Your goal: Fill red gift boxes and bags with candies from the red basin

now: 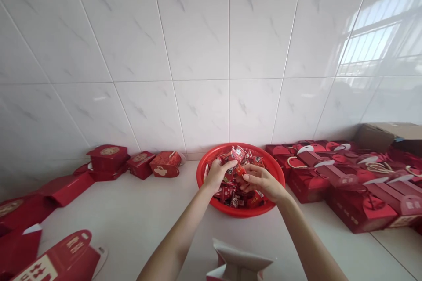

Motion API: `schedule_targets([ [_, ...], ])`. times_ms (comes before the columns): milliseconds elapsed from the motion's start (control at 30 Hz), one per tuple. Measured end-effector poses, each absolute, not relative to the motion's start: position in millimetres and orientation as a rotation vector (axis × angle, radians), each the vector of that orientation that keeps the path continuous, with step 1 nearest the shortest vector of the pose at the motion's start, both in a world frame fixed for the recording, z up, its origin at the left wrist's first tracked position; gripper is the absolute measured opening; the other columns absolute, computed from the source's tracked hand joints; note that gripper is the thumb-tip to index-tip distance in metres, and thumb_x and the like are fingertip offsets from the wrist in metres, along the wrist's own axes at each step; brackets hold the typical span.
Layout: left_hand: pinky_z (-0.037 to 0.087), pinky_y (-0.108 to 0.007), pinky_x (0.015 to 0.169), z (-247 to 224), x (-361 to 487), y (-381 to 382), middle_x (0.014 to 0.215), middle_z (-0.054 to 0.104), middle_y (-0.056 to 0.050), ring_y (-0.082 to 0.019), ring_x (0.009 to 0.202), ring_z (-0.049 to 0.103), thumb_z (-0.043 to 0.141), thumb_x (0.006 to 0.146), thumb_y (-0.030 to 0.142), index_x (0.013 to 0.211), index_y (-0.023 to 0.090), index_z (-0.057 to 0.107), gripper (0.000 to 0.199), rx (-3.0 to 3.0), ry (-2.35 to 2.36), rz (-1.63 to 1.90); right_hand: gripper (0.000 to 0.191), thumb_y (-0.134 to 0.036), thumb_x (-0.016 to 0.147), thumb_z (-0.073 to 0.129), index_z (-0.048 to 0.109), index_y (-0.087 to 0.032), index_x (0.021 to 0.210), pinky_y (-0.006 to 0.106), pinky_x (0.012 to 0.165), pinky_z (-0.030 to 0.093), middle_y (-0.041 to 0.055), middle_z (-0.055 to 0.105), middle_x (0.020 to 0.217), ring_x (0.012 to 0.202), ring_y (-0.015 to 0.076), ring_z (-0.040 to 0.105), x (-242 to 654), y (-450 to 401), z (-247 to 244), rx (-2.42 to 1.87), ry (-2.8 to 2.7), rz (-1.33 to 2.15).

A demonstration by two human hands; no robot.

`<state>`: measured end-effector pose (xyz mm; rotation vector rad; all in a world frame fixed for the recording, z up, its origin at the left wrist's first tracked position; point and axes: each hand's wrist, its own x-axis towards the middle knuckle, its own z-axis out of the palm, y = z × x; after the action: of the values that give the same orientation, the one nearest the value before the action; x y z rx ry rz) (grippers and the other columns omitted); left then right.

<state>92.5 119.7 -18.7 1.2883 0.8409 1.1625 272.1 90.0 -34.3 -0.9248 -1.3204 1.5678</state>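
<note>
Both hands are over a round red plastic basket filled with wrapped candies. My left hand is at its left side, closed, with the thumb against a red-and-white wrapped candy; its other fingers are mostly hidden. Opposite it, my right hand curls inward, thumb and fingertips closed at a small red wrapped candy. Below the basket, between my forearms, stands an open-topped paper box with a pale inside, cut off by the lower edge of the view.
Many closed red gift boxes with rope handles crowd the right side. A brown cardboard box sits behind them. More red boxes line the left, and a tall red carton is nearer. A tiled wall bounds the white tabletop.
</note>
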Motion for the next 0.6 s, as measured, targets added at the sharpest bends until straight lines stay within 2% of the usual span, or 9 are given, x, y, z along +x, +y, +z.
schedule_targets([
  [100,0.056,-0.035,0.074,-19,93,119,0.081,0.076,-0.003,-0.024,0.078,0.071,0.079,0.069,0.039,0.084,0.017,0.07,0.029,1.239,0.784,1.167,0.057,-0.04,0.059,0.089,0.064,-0.02,0.106,0.027,0.065,0.052,-0.0002,0.067,0.08,0.071,0.0149,0.065,273,92,-36,-0.92,-1.3,1.482],
  [267,0.057,-0.036,0.077,-22,93,120,0.084,0.078,-0.004,-0.026,0.083,0.072,0.083,0.065,0.035,0.093,0.015,0.072,0.035,1.206,0.794,1.183,0.06,-0.029,0.054,0.089,0.065,-0.02,0.108,0.029,0.072,0.052,-0.0028,0.064,0.079,0.074,0.0148,0.064,273,95,-39,-0.953,-1.226,1.331],
  [467,0.058,-0.039,0.079,-26,93,121,0.087,0.078,-0.005,-0.026,0.084,0.073,0.086,0.06,0.032,0.102,0.015,0.072,0.047,1.18,0.827,1.187,0.069,-0.027,0.054,0.085,0.063,-0.018,0.118,0.034,0.071,0.055,0.0005,0.07,0.084,0.07,0.0175,0.066,271,94,-38,-1.062,-1.192,1.182],
  [600,0.057,-0.041,0.08,-29,92,123,0.087,0.078,-0.005,-0.027,0.085,0.073,0.087,0.06,0.032,0.102,0.015,0.072,0.048,1.18,0.858,1.165,0.066,-0.031,0.056,0.086,0.061,-0.019,0.116,0.034,0.071,0.057,0.0009,0.07,0.085,0.071,0.0182,0.068,270,92,-36,-1.031,-1.174,1.235],
])
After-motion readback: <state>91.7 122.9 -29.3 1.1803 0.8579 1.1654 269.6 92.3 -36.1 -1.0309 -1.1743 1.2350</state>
